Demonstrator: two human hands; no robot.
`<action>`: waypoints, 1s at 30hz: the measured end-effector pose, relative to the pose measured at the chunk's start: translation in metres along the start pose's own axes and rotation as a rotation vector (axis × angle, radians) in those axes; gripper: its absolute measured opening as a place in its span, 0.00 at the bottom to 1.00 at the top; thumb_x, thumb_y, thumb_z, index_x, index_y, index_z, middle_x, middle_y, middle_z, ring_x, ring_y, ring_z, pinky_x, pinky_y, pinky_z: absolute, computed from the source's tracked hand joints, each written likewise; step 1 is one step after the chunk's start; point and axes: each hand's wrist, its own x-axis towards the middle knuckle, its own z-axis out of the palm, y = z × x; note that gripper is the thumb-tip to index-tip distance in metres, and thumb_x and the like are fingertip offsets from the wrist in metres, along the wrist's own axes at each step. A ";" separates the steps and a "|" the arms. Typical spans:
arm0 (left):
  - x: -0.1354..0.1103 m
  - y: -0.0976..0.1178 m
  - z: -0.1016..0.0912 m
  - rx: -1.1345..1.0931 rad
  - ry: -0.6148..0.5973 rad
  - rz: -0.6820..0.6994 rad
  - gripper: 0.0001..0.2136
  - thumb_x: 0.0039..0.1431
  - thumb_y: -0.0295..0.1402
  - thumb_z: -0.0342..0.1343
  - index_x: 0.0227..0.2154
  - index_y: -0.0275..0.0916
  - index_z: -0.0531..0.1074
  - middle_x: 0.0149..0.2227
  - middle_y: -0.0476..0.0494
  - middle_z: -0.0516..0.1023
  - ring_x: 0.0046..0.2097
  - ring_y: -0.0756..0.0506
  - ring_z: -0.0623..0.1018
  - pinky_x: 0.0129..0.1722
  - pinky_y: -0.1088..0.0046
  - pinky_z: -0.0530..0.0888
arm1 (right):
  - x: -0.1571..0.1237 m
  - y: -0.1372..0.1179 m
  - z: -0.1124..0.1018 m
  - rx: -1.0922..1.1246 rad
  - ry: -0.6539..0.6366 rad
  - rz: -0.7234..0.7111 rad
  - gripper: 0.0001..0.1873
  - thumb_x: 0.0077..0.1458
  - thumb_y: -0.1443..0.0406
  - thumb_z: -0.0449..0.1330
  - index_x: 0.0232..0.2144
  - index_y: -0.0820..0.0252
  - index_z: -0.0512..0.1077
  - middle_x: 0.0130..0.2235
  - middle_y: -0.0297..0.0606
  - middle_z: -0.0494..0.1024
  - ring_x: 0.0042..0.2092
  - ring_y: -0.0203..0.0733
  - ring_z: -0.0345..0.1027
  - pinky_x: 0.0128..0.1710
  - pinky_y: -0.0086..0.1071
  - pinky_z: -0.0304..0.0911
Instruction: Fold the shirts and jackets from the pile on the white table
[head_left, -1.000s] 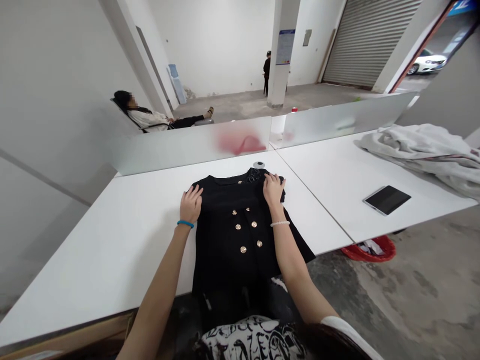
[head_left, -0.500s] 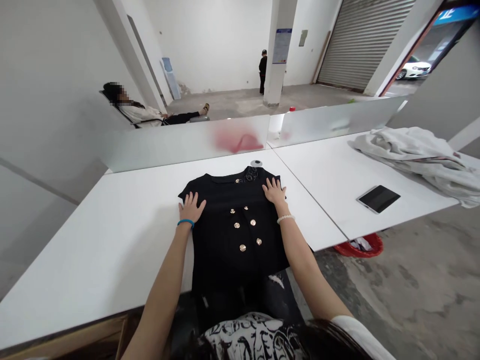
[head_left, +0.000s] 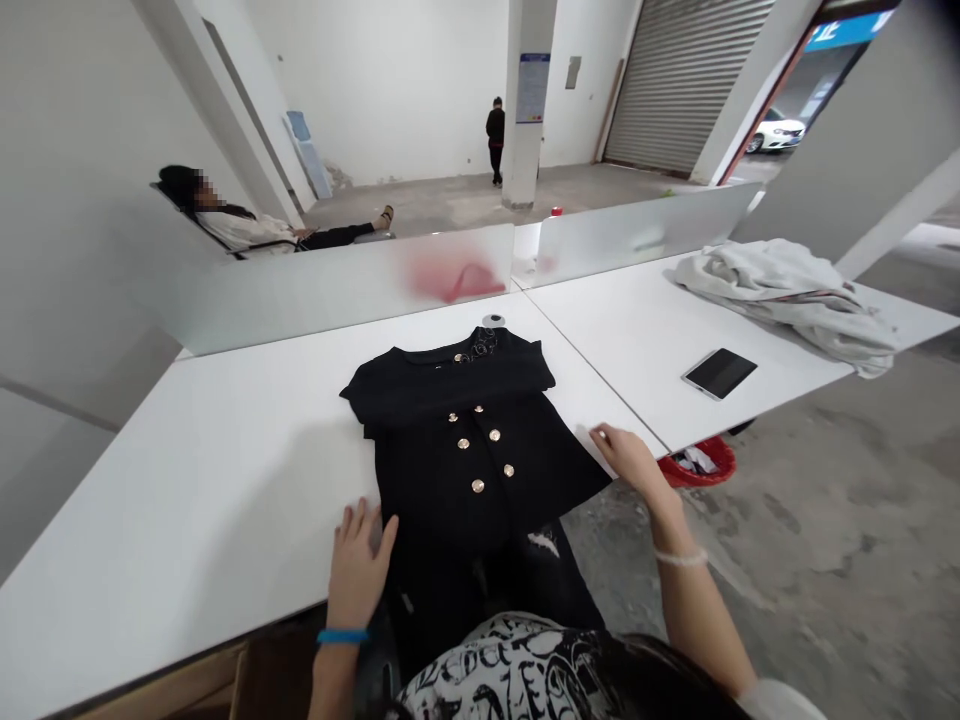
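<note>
From the head camera, my only feed, I see the black garment (head_left: 427, 470) lying front up on the worktop (head_left: 247, 450), at the centre of the frame. A layer of its cloth crosses the upper part, above the gold buttons (head_left: 463, 443). I judge the step in hand to be arranging the garment, with attention at its lower half. To my eye, a move there calls for a light grip at both sides, keeping the upper layer undisturbed.

The left hand (head_left: 360, 560), lower centre-left of the frame, is open with fingers spread, its thumb at the garment's lower left edge; it grips nothing, and I cannot tell whether the thumb presses cloth. The right hand (head_left: 630, 460), right of centre, has fingers bent inward just beside the garment's right edge; I cannot tell how far they close, and no cloth shows in them.
</note>
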 end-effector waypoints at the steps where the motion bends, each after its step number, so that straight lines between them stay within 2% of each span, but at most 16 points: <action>1: -0.012 0.007 0.001 -0.042 0.062 -0.032 0.23 0.60 0.47 0.39 0.47 0.40 0.71 0.57 0.35 0.66 0.61 0.34 0.61 0.56 0.51 0.63 | -0.020 0.004 -0.002 0.009 -0.033 0.047 0.15 0.59 0.56 0.48 0.32 0.57 0.70 0.27 0.42 0.77 0.31 0.46 0.72 0.30 0.32 0.58; 3: -0.025 0.025 -0.003 -0.083 0.167 -0.137 0.23 0.58 0.49 0.41 0.41 0.37 0.72 0.53 0.34 0.70 0.57 0.33 0.65 0.55 0.53 0.65 | -0.053 0.006 -0.004 0.098 -0.088 0.142 0.16 0.59 0.52 0.48 0.31 0.55 0.67 0.21 0.37 0.75 0.26 0.45 0.71 0.28 0.31 0.57; 5: -0.024 0.043 -0.013 -0.075 0.164 -0.194 0.24 0.56 0.52 0.42 0.36 0.35 0.71 0.46 0.32 0.72 0.51 0.32 0.69 0.51 0.53 0.67 | -0.072 0.001 -0.002 0.239 -0.121 0.223 0.16 0.58 0.50 0.47 0.31 0.54 0.64 0.20 0.33 0.74 0.23 0.42 0.69 0.27 0.31 0.58; 8: -0.010 0.058 -0.028 -0.158 0.009 -0.254 0.24 0.53 0.53 0.43 0.38 0.36 0.67 0.38 0.35 0.74 0.42 0.34 0.74 0.42 0.55 0.71 | -0.080 -0.015 0.007 0.394 -0.104 0.301 0.15 0.57 0.50 0.49 0.30 0.54 0.61 0.21 0.32 0.74 0.21 0.41 0.69 0.28 0.31 0.59; 12: -0.002 0.055 -0.040 -0.382 -0.209 -0.333 0.26 0.52 0.53 0.46 0.46 0.37 0.61 0.31 0.41 0.74 0.33 0.37 0.76 0.36 0.57 0.73 | -0.082 -0.029 0.020 0.522 0.001 0.297 0.17 0.53 0.50 0.54 0.25 0.54 0.57 0.20 0.30 0.69 0.24 0.41 0.68 0.27 0.31 0.58; 14: -0.010 0.051 -0.048 -0.525 -0.242 -0.398 0.31 0.52 0.54 0.49 0.51 0.35 0.58 0.35 0.39 0.76 0.37 0.37 0.78 0.38 0.57 0.74 | -0.088 -0.034 0.019 0.697 0.023 0.276 0.20 0.51 0.49 0.56 0.22 0.54 0.54 0.19 0.27 0.65 0.23 0.39 0.65 0.26 0.31 0.58; 15: -0.016 0.050 -0.053 -0.592 -0.229 -0.420 0.34 0.51 0.54 0.50 0.55 0.35 0.56 0.41 0.35 0.76 0.42 0.37 0.77 0.41 0.58 0.74 | -0.092 -0.036 0.016 0.813 0.028 0.265 0.21 0.50 0.50 0.57 0.22 0.54 0.52 0.19 0.26 0.63 0.23 0.38 0.64 0.25 0.31 0.59; 16: -0.023 0.049 -0.059 -0.642 -0.197 -0.428 0.36 0.51 0.54 0.51 0.58 0.37 0.54 0.49 0.33 0.73 0.49 0.37 0.75 0.44 0.59 0.74 | -0.097 -0.038 0.012 0.937 0.032 0.258 0.22 0.50 0.51 0.59 0.21 0.54 0.51 0.19 0.26 0.61 0.23 0.36 0.63 0.25 0.30 0.60; 18: -0.040 0.050 -0.073 -0.701 -0.119 -0.409 0.36 0.51 0.52 0.53 0.61 0.44 0.54 0.61 0.38 0.61 0.60 0.37 0.65 0.51 0.61 0.71 | -0.106 -0.045 -0.001 1.159 0.033 0.270 0.20 0.50 0.53 0.60 0.24 0.54 0.53 0.20 0.24 0.62 0.22 0.35 0.64 0.24 0.30 0.62; 20: -0.053 0.052 -0.087 -0.789 -0.088 -0.394 0.32 0.50 0.50 0.55 0.58 0.47 0.61 0.63 0.45 0.60 0.63 0.37 0.60 0.52 0.65 0.71 | -0.112 -0.053 -0.015 1.291 0.019 0.298 0.15 0.51 0.55 0.61 0.30 0.53 0.59 0.21 0.24 0.65 0.20 0.35 0.63 0.21 0.29 0.62; 21: -0.057 0.052 -0.093 -0.867 -0.097 -0.410 0.30 0.48 0.49 0.57 0.55 0.47 0.65 0.60 0.46 0.65 0.61 0.37 0.63 0.49 0.66 0.73 | -0.113 -0.056 -0.021 1.322 0.000 0.305 0.14 0.51 0.55 0.61 0.35 0.52 0.61 0.20 0.24 0.66 0.19 0.36 0.63 0.20 0.29 0.61; 23: -0.057 0.050 -0.099 -1.040 -0.118 -0.461 0.25 0.45 0.47 0.60 0.47 0.44 0.73 0.50 0.44 0.75 0.50 0.37 0.74 0.37 0.69 0.78 | -0.105 -0.063 -0.033 1.334 -0.042 0.284 0.17 0.51 0.55 0.62 0.41 0.52 0.65 0.20 0.25 0.67 0.18 0.35 0.63 0.17 0.28 0.59; 25: -0.043 0.045 -0.100 -1.150 -0.099 -0.498 0.21 0.44 0.47 0.61 0.41 0.42 0.76 0.43 0.43 0.78 0.40 0.39 0.78 0.28 0.71 0.77 | -0.084 -0.070 -0.041 1.324 -0.034 0.231 0.16 0.49 0.55 0.63 0.37 0.56 0.69 0.22 0.27 0.69 0.18 0.33 0.64 0.18 0.27 0.59; 27: -0.014 0.040 -0.098 -1.230 -0.002 -0.475 0.20 0.44 0.47 0.61 0.37 0.40 0.77 0.41 0.42 0.79 0.39 0.41 0.78 0.29 0.71 0.77 | -0.050 -0.077 -0.044 1.341 0.022 0.173 0.14 0.49 0.54 0.64 0.31 0.58 0.70 0.25 0.30 0.72 0.21 0.33 0.68 0.22 0.26 0.63; 30: 0.049 0.039 -0.096 -1.410 0.127 -0.348 0.22 0.48 0.48 0.57 0.42 0.37 0.74 0.45 0.39 0.78 0.46 0.40 0.77 0.45 0.63 0.75 | 0.017 -0.090 -0.038 1.406 0.091 0.085 0.16 0.50 0.52 0.62 0.34 0.58 0.70 0.32 0.35 0.77 0.33 0.40 0.75 0.37 0.33 0.70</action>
